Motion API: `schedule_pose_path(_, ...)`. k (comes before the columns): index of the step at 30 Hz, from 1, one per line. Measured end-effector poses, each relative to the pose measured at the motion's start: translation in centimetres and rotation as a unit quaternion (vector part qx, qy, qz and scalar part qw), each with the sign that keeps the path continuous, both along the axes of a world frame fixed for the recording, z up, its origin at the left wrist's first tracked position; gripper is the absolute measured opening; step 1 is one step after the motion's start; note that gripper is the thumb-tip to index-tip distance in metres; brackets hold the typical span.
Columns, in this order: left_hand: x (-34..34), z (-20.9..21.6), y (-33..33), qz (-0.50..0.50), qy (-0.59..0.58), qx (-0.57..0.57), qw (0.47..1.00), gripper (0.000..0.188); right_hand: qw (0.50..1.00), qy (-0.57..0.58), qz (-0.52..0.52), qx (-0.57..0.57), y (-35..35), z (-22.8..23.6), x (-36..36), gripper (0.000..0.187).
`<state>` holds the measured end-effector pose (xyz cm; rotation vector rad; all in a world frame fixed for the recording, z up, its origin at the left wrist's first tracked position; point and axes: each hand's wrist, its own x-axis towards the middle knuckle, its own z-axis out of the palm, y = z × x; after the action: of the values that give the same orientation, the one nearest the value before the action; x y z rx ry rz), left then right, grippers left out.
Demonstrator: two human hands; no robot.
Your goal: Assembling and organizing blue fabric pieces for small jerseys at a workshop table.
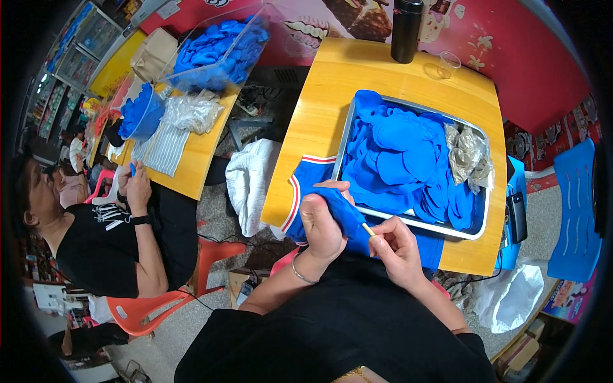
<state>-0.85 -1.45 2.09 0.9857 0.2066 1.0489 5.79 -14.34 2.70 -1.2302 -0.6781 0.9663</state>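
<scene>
Close in front of my body, my left hand point(321, 228) grips a small blue fabric piece point(348, 216) between thumb and fingers. A thin yellowish stick point(368, 230) pokes out of the fabric's right end. My right hand point(397, 253) pinches that stick between thumb and fingertips. Just beyond my hands stands a metal tray point(472, 235) heaped with flat, rounded blue fabric pieces point(402, 150). A crumpled clear plastic bag point(469, 156) rests at the tray's right end. Beneath my hands lies a blue cloth with red-and-white trim point(313, 171).
The yellow wooden table point(332, 73) also carries a black bottle point(407, 32) and a clear cup point(449, 62). To the left, a person point(108, 236) works beside another table with a blue basket point(145, 115) and a clear bin point(220, 54) of blue pieces. A blue chair point(573, 210) stands at right.
</scene>
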Motion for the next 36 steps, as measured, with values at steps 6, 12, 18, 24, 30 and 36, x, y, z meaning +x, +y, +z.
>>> schedule_pose_path(6,-0.1,-1.3,-0.2,0.069,0.084,-0.016,0.994,0.052,0.999,0.047,-0.010,0.013,0.2,0.3,-0.2,0.012)
schedule_pose_path(12,-0.4,-1.8,-0.6,0.052,0.108,0.028,0.992,0.052,0.995,0.094,-0.017,0.037,0.4,0.4,-0.4,0.011)
schedule_pose_path(18,-0.8,-1.3,0.5,-0.036,0.068,0.078,0.994,0.053,0.991,-0.109,-0.060,0.042,0.3,-0.1,0.6,0.008)
schedule_pose_path(24,-0.3,0.3,1.6,-0.020,0.013,0.123,0.992,0.048,0.966,-0.238,-0.098,0.017,-0.4,0.0,1.4,0.010)
schedule_pose_path(30,-0.8,0.3,1.5,-0.039,0.015,0.060,0.997,0.043,0.982,-0.175,-0.066,-0.011,-0.6,-0.3,0.6,0.010)
schedule_pose_path(36,-0.6,0.4,1.2,-0.027,0.021,0.050,0.998,0.043,0.999,0.040,-0.020,0.015,-0.4,-0.3,-0.3,0.011)
